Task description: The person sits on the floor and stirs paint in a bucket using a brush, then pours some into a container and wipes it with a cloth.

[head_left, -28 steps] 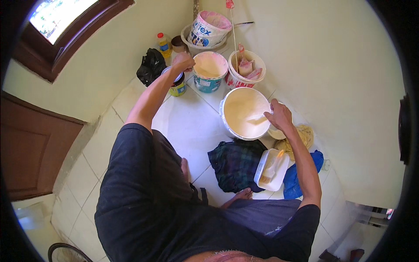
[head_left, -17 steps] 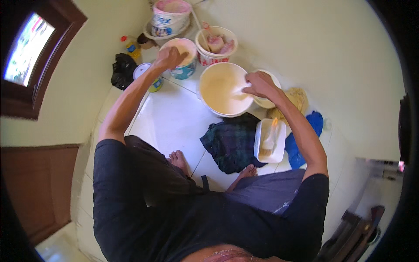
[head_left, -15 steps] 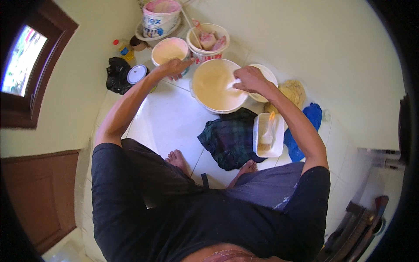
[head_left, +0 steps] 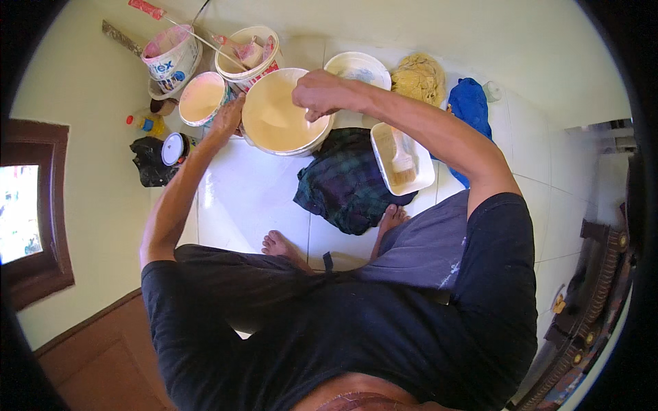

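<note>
Black plastic bag point(head_left: 152, 164) and lidded can point(head_left: 173, 148) at left, against wall side. Next, small bucket point(head_left: 196, 124) with cream paint. Left hand point(head_left: 225, 123) just beside large bucket point(head_left: 317, 141), at its left rim; cannot tell whether fingers grip. Large bucket, holding cream paint, stands between hands. Right hand point(head_left: 321, 94) over its right rim, fingers curled; cannot tell what they pinch. Farther right: plaid cloth point(head_left: 346, 181), white tray point(head_left: 420, 163) with brush point(head_left: 402, 162).
</note>
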A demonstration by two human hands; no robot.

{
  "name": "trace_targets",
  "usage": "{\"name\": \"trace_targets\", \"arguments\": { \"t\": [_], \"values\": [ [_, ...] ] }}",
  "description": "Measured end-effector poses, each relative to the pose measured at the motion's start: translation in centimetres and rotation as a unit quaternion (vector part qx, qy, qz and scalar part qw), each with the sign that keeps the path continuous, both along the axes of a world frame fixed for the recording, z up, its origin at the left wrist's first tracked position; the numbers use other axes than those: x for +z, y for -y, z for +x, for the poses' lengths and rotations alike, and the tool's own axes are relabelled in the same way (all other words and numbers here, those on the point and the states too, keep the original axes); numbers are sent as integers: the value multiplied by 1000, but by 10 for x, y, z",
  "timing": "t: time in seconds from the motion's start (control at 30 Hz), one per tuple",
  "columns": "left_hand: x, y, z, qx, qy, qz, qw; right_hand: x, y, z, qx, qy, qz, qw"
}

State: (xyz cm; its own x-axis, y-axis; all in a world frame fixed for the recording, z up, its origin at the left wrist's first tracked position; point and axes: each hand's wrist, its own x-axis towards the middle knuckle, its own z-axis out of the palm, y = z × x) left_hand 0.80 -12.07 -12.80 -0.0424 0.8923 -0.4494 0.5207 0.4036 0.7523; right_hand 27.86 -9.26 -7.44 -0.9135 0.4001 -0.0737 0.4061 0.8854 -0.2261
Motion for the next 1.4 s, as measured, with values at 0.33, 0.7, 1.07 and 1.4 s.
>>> {"name": "trace_targets", "arguments": {
  "t": [0.33, 0.7, 1.07, 1.4],
  "values": [
    [-22, 4, 23, 35, 145, 142, 979, -23, -5, -8, -56, -106, 116, 986],
    [-27, -6, 33, 41, 88, 190, 977, -18, 2, 17, -107, -101, 35, 988],
    [-42, -13, 28, 1, 18, 234, 972, -18, 11, 9, -30, -75, -14, 997],
    [-9, 2, 55, -7, 29, 248, 968, 6, 16, 34, -60, -12, 55, 997]
  ]
}}
